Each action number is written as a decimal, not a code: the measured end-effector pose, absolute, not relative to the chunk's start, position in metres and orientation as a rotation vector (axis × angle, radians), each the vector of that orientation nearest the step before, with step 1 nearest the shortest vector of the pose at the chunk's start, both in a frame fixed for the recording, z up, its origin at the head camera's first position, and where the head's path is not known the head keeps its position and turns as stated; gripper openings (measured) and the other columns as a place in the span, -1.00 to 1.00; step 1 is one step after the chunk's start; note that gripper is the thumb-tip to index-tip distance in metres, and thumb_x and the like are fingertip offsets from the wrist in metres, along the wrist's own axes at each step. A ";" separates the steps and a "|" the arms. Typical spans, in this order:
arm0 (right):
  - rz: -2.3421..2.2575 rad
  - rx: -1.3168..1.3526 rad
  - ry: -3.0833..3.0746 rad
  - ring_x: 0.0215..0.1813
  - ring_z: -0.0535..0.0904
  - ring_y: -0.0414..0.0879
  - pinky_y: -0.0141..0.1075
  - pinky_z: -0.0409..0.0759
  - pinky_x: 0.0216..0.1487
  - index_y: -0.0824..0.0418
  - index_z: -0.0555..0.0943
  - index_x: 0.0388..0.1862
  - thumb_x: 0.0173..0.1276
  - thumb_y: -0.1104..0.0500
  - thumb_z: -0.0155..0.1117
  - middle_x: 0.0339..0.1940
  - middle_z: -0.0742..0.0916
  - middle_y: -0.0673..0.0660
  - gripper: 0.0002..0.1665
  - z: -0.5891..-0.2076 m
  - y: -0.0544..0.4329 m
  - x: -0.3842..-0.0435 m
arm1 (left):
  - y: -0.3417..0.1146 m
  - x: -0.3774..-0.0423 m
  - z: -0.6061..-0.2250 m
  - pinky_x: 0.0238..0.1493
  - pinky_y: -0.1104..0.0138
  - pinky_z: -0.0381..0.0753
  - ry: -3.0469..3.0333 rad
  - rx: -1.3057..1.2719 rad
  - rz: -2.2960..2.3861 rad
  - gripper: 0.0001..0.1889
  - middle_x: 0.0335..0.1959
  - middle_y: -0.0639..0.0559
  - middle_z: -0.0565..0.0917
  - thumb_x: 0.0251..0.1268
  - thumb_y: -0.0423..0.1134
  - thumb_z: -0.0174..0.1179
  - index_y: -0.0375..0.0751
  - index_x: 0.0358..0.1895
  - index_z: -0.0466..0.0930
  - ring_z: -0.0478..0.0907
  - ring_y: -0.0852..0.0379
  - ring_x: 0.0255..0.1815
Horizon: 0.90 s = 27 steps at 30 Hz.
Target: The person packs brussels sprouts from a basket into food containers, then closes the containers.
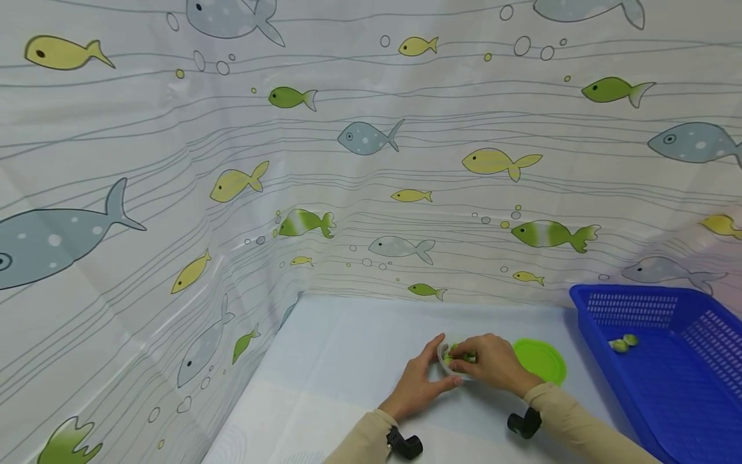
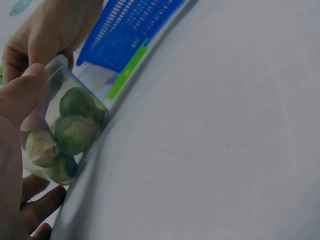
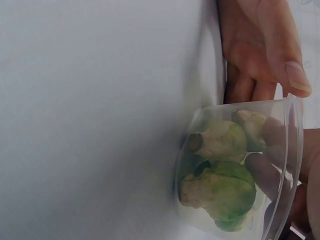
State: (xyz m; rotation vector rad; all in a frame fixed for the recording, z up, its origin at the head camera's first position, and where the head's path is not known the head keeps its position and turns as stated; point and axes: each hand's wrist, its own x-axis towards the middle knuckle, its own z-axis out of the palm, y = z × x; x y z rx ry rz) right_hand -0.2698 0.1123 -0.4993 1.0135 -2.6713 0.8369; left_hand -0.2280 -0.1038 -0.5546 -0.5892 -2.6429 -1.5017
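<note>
A clear plastic tub (image 3: pixel 296 117) holding several Brussels sprouts (image 3: pixel 222 187) stands on the white-covered table. My left hand (image 1: pixel 413 388) grips the tub's side, its thumb up at the rim and its fingers round the wall. From the right, my right hand (image 1: pixel 491 362) reaches over the rim with bent fingers inside. Through the clear wall in the right wrist view, its fingertips pinch a sprout (image 3: pixel 251 129) near the top of the pile. More sprouts (image 2: pixel 75 132) show through the tub in the left wrist view.
A round green lid (image 1: pixel 543 362) lies on the table just behind the right hand. At the right stands a blue plastic basket (image 1: pixel 666 380) with a few sprouts (image 1: pixel 619 346) in it. A fish-patterned curtain (image 1: pixel 348 187) borders the table at the back and left.
</note>
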 end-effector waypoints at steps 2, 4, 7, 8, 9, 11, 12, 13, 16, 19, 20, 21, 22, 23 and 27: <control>0.864 1.011 -2.674 -0.45 0.45 -0.45 -0.47 0.41 -0.46 -0.07 0.90 -0.15 0.28 -0.05 0.63 -0.25 0.88 -0.17 -0.80 -0.498 0.113 -0.270 | -0.104 -0.228 -0.554 0.59 0.05 0.40 -2.639 -0.594 -1.510 -0.05 0.51 0.00 0.55 0.42 0.21 0.37 0.05 0.73 0.10 0.45 0.13 0.55; 0.889 1.018 -2.678 -0.48 0.41 -0.43 -0.46 0.40 -0.49 -0.05 0.90 -0.15 0.28 -0.03 0.63 -0.24 0.88 -0.15 -0.80 -0.497 0.113 -0.270 | -0.104 -0.228 -0.554 0.59 0.06 0.41 -2.636 -0.599 -1.505 -0.05 0.51 0.00 0.55 0.42 0.21 0.37 0.04 0.73 0.10 0.45 0.13 0.55; 0.942 1.041 -2.682 -0.51 0.39 -0.43 -0.46 0.40 -0.50 -0.04 0.90 -0.15 0.29 -0.01 0.63 -0.23 0.88 -0.12 -0.82 -0.495 0.115 -0.271 | -0.104 -0.228 -0.552 0.58 0.06 0.41 -2.629 -0.605 -1.493 -0.05 0.50 -0.02 0.56 0.42 0.18 0.38 0.02 0.72 0.11 0.45 0.11 0.54; 0.966 1.053 -2.679 -0.51 0.40 -0.43 -0.46 0.42 -0.50 -0.01 0.90 -0.14 0.30 0.01 0.62 -0.22 0.88 -0.11 -0.82 -0.495 0.116 -0.271 | -0.104 -0.228 -0.552 0.58 0.06 0.42 -2.627 -0.607 -1.489 -0.06 0.49 -0.03 0.57 0.42 0.17 0.39 0.01 0.72 0.12 0.46 0.11 0.54; 0.992 1.066 -2.675 -0.52 0.40 -0.43 -0.46 0.43 -0.51 0.01 0.89 -0.13 0.31 0.03 0.62 -0.22 0.89 -0.09 -0.82 -0.495 0.117 -0.271 | -0.104 -0.228 -0.552 0.57 0.06 0.43 -2.626 -0.610 -1.485 -0.06 0.49 -0.04 0.57 0.42 0.16 0.39 0.01 0.72 0.12 0.47 0.10 0.54; 1.058 1.101 -2.647 -0.54 0.40 -0.42 -0.45 0.44 -0.53 0.07 0.89 -0.12 0.34 0.09 0.59 -0.20 0.89 -0.04 -0.83 -0.493 0.120 -0.272 | -0.104 -0.227 -0.552 0.57 0.05 0.43 -2.629 -0.610 -1.486 -0.06 0.49 -0.05 0.57 0.42 0.16 0.39 0.00 0.72 0.11 0.47 0.08 0.54; 1.090 1.113 -2.634 -0.55 0.39 -0.42 -0.46 0.44 -0.54 0.10 0.88 -0.11 0.35 0.12 0.58 -0.20 0.89 -0.03 -0.83 -0.492 0.122 -0.273 | -0.104 -0.227 -0.552 0.57 0.05 0.43 -2.633 -0.608 -1.488 -0.06 0.50 -0.05 0.56 0.43 0.16 0.38 0.00 0.72 0.11 0.47 0.08 0.54; 1.122 1.124 -2.615 -0.57 0.39 -0.42 -0.45 0.44 -0.56 0.13 0.88 -0.10 0.37 0.14 0.56 -0.21 0.89 0.00 -0.83 -0.490 0.125 -0.273 | -0.103 -0.227 -0.553 0.56 0.04 0.44 -2.641 -0.602 -1.491 -0.06 0.51 -0.05 0.55 0.43 0.17 0.38 0.02 0.72 0.11 0.46 0.08 0.54; 1.195 1.118 -2.599 -0.62 0.43 -0.37 -0.40 0.44 -0.63 0.18 0.87 -0.05 0.42 0.16 0.51 -0.19 0.89 0.05 -0.81 -0.477 0.136 -0.276 | -0.102 -0.227 -0.553 0.57 0.03 0.43 -2.659 -0.589 -1.500 -0.05 0.53 -0.06 0.52 0.42 0.22 0.36 0.04 0.73 0.09 0.45 0.07 0.55; 1.206 1.009 -2.647 -0.64 0.50 -0.30 -0.37 0.43 -0.66 0.13 0.86 -0.01 0.46 0.09 0.48 -0.18 0.89 0.04 -0.78 -0.461 0.153 -0.281 | -0.101 -0.227 -0.553 0.57 0.02 0.43 -2.664 -0.586 -1.506 -0.05 0.54 -0.07 0.50 0.42 0.23 0.35 0.05 0.73 0.09 0.45 0.06 0.55; 1.199 0.961 -2.672 -0.63 0.53 -0.28 -0.36 0.43 -0.67 0.11 0.86 0.01 0.46 0.06 0.48 -0.17 0.89 0.04 -0.77 -0.455 0.159 -0.283 | -0.101 -0.227 -0.553 0.57 0.02 0.43 -2.661 -0.588 -1.508 -0.04 0.54 -0.07 0.50 0.42 0.23 0.36 0.05 0.73 0.09 0.45 0.06 0.55; 1.187 0.917 -2.689 -0.62 0.54 -0.26 -0.35 0.42 -0.67 0.10 0.86 0.01 0.47 0.05 0.48 -0.17 0.88 0.04 -0.76 -0.450 0.166 -0.285 | -0.101 -0.227 -0.553 0.58 0.03 0.42 -2.658 -0.589 -1.506 -0.04 0.54 -0.07 0.50 0.42 0.23 0.36 0.05 0.73 0.09 0.45 0.06 0.55; 1.176 0.878 -2.702 -0.60 0.56 -0.24 -0.35 0.43 -0.66 0.09 0.86 0.02 0.47 0.04 0.48 -0.16 0.88 0.04 -0.75 -0.445 0.174 -0.287 | -0.101 -0.228 -0.553 0.58 0.03 0.42 -2.652 -0.592 -1.499 -0.04 0.54 -0.08 0.51 0.41 0.22 0.37 0.04 0.73 0.10 0.46 0.06 0.55; 1.174 0.840 -2.715 -0.59 0.57 -0.23 -0.34 0.43 -0.66 0.09 0.86 0.03 0.47 0.02 0.47 -0.13 0.88 0.05 -0.74 -0.441 0.182 -0.289 | -0.101 -0.228 -0.553 0.58 0.03 0.42 -2.647 -0.596 -1.493 -0.04 0.54 -0.08 0.52 0.41 0.20 0.38 0.03 0.73 0.10 0.46 0.05 0.55; 1.133 0.720 -2.757 -0.52 0.61 -0.20 -0.32 0.46 -0.60 0.14 0.83 0.09 0.51 -0.01 0.43 -0.03 0.86 0.17 -0.67 -0.427 0.216 -0.296 | -0.102 -0.227 -0.553 0.58 0.03 0.43 -2.634 -0.598 -1.466 -0.04 0.51 -0.11 0.54 0.40 0.16 0.41 -0.01 0.72 0.12 0.48 0.02 0.54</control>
